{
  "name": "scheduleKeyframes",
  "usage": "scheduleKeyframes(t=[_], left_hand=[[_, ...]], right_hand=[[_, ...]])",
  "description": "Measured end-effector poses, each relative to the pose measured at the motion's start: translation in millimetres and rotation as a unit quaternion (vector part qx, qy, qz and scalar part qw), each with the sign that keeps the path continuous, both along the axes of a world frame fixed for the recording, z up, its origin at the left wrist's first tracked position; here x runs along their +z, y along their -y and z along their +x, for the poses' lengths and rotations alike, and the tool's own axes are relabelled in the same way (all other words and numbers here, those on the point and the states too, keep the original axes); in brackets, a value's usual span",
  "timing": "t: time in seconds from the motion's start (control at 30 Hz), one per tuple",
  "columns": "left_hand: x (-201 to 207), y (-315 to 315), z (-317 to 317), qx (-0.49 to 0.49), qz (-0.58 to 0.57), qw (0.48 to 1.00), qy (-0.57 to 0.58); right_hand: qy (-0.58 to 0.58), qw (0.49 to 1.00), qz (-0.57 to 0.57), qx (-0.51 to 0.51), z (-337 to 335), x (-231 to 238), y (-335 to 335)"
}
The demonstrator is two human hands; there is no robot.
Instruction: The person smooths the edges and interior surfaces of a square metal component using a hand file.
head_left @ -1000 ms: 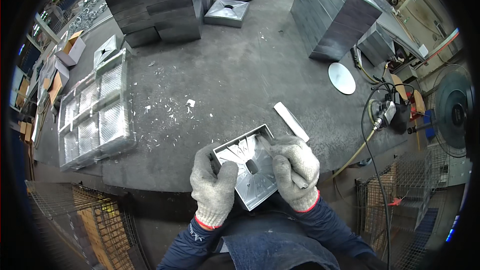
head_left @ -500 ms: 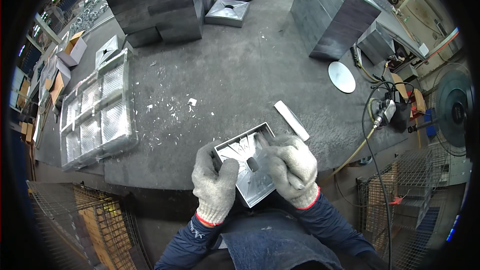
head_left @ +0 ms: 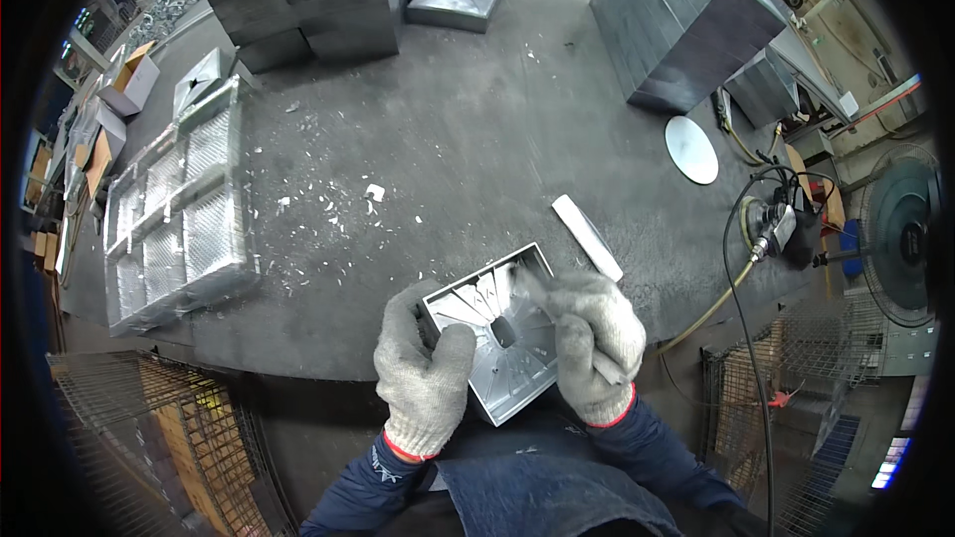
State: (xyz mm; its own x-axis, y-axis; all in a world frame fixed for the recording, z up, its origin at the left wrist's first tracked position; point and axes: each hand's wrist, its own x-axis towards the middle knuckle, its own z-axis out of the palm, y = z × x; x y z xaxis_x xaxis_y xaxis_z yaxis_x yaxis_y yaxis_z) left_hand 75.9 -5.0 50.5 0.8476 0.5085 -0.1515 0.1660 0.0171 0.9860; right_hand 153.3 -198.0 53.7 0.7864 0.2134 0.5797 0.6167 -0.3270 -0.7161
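Note:
My left hand (head_left: 426,368), in a grey-white knit glove, grips the left edge of a shallow square metal box (head_left: 517,363), its thumb over the rim. The box is tilted in front of me at the table's near edge, with a hole in the middle of its creased floor. My gloved right hand (head_left: 600,338) is closed round a slim grey tool (head_left: 609,369) at the box's right side. One end of the tool sticks out below the fist; the other end is blurred over the box. Just beyond lies a pale, long narrow piece (head_left: 587,237).
White scraps (head_left: 374,193) litter the dark table. Bubble-wrapped frames (head_left: 179,209) lie left. Stacks of metal boxes (head_left: 338,0) stand at the back left and right (head_left: 686,20). A round disc (head_left: 691,150), an air sander (head_left: 766,229) with hose and a fan (head_left: 907,239) are at right.
My right hand has shifted slightly right and down, drawing the tool back from the middle of the box. My left hand keeps its grip. The view has shifted a little.

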Motion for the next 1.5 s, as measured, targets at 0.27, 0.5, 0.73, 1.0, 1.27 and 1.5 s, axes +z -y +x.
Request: scheduleKeyframes(t=[0.27,0.5,0.73,1.0,1.27,1.5], left_hand=[[9,1,0,-0.004,-0.012,1.0,-0.01],[8,0,1,-0.011,-0.014,1.0,-0.009],[11,-3,3,-0.02,0.023,0.999,-0.039],[15,-12,11,-0.043,0.021,0.998,-0.028],[5,-17,28,-0.061,0.068,0.995,-0.024],[10,-12,17,-0.033,0.056,0.998,0.008]], right_hand=[[-0.07,0.997,0.034,0.006,-7,0,5],[-0.076,0.996,0.028,-0.048,-5,-3,1],[-0.116,0.992,0.049,0.006,-10,5,7],[-0.123,0.991,0.029,0.048,-16,18,38],[-0.078,0.99,-0.01,0.113,-8,26,36],[-0.152,0.985,-0.013,0.078,2,35,23]])
